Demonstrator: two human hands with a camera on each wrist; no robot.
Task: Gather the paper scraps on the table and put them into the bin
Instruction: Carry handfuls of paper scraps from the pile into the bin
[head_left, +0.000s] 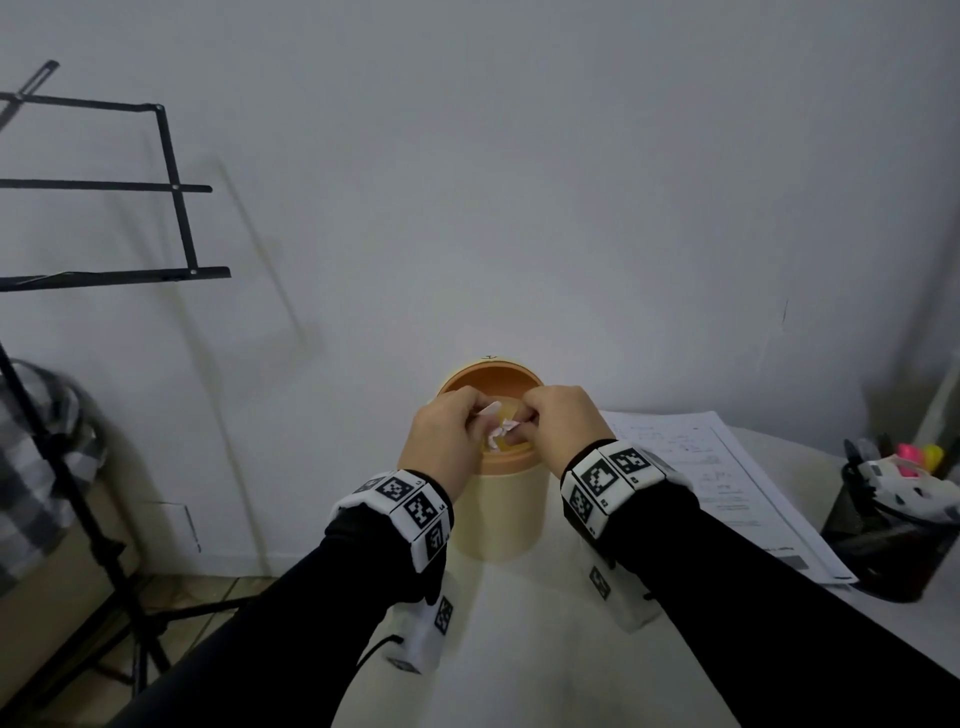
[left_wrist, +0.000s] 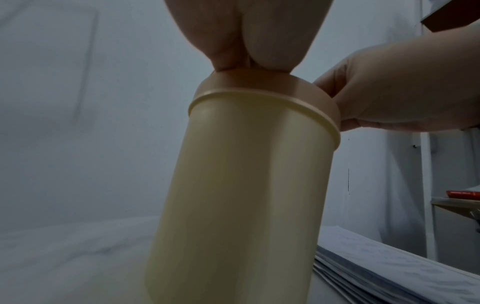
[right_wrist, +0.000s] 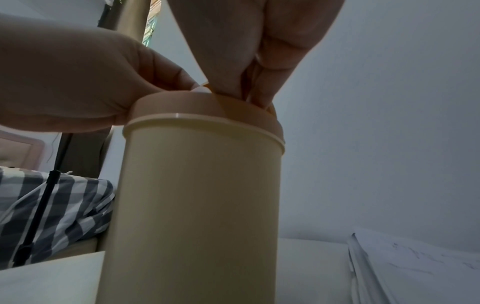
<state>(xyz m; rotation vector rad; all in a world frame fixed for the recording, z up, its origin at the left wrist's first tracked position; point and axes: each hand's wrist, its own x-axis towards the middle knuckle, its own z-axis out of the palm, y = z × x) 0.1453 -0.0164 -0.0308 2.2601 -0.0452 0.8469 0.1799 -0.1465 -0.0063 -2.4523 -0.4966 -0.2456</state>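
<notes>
Domestic room, likely a study corner — plain white wall (head_left: 519, 182), white tabletop (head_left: 545, 649) pushed against it. Folding music stand (head_left: 166, 187) at left, checked fabric (head_left: 31, 467) draped behind it. Stack of printed sheets (head_left: 727, 483) at right, beside a dark mesh pen holder (head_left: 883, 551) with highlighters — homework or practice setting.

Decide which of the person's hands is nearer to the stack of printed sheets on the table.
Right. The right hand is over the bin on the side facing the printed sheets; the left hand is over the bin's far side.
</notes>
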